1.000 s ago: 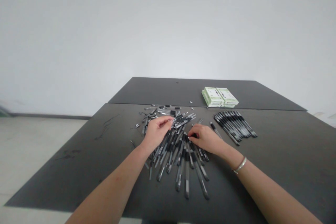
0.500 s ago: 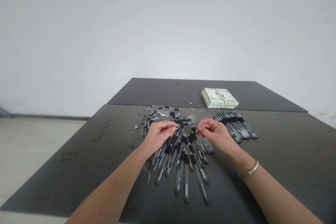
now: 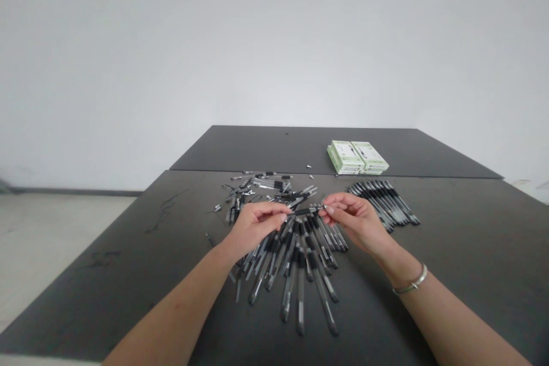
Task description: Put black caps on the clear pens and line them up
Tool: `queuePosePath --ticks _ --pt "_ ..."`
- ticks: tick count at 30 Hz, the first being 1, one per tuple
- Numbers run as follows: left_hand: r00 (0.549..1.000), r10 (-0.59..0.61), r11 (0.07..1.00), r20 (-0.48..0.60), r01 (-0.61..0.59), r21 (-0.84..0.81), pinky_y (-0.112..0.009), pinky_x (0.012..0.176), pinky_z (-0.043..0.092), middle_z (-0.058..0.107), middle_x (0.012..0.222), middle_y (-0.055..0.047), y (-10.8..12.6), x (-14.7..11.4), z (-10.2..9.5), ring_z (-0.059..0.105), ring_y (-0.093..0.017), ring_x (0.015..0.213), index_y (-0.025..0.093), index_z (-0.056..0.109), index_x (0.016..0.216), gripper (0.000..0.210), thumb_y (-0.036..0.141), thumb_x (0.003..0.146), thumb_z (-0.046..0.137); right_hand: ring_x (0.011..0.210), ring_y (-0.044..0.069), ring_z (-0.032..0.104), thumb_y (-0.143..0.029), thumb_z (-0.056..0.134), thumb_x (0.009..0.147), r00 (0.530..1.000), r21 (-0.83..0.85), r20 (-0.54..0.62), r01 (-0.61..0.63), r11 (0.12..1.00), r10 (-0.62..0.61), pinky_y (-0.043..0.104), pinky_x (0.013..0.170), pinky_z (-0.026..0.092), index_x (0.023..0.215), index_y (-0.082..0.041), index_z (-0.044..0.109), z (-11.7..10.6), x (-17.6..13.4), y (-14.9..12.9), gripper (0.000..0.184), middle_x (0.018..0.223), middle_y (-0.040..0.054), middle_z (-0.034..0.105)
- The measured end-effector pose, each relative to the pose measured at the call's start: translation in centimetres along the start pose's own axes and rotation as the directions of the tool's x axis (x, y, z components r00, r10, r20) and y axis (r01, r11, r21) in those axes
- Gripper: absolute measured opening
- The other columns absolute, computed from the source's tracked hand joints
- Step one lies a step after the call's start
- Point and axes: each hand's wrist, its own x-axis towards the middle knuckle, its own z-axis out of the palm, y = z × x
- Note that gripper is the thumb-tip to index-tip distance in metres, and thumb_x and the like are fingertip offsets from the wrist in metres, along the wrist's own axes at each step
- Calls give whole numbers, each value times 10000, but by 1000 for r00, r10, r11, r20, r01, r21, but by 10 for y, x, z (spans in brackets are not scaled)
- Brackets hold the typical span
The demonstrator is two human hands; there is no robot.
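Between finger and thumb, my left hand (image 3: pixel 262 222) pinches a clear pen barrel (image 3: pixel 303 211) with a black grip, held nearly level and pointing right. My right hand (image 3: pixel 349 210) pinches a small silver pen tip (image 3: pixel 325 207) at the barrel's right end; the two touch or almost touch. Beneath both hands a fan of pens (image 3: pixel 300 263) with black grips lies on the dark table. Beyond my left hand are loose pen parts (image 3: pixel 240 194), partly hidden by it.
A neat row of capped pens (image 3: pixel 386 203) lies right of my right hand. Stacked white-and-green boxes (image 3: pixel 358 157) stand on the far table (image 3: pixel 249 146), past a seam. A few small silver tips (image 3: pixel 311 176) lie near that seam.
The barrel in my left hand has come down level and met the tip in my right hand, closing the gap between them. The view has shifted slightly.
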Motion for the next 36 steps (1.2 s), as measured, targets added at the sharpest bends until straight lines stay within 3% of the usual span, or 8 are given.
queuePosePath --ticks 8,18,36 --pt "1000 6 1000 5 -6 -11 -221 554 442 637 584 -11 3 -1 0 551 -106 542 145 754 830 161 225 724 662 636 116 645 -271 737 769 998 -28 54 33 999 -32 213 557 498 898 -210 700 -3 -1 5 147 770 30 729" --pt "1000 -15 1000 12 16 -19 -215 549 479 681 616 -24 4 -2 3 582 -109 535 136 751 823 150 205 717 671 623 127 645 -297 756 735 995 -172 14 104 979 -104 233 580 526 842 -199 702 4 -3 -6 155 713 28 710" --pt "997 15 999 74 -17 32 -225 644 499 728 786 -81 0 -2 6 648 -135 670 87 718 897 194 201 764 634 597 127 627 -371 690 793 994 -306 53 104 946 -92 241 571 517 837 -168 684 10 -6 -2 208 712 39 700"
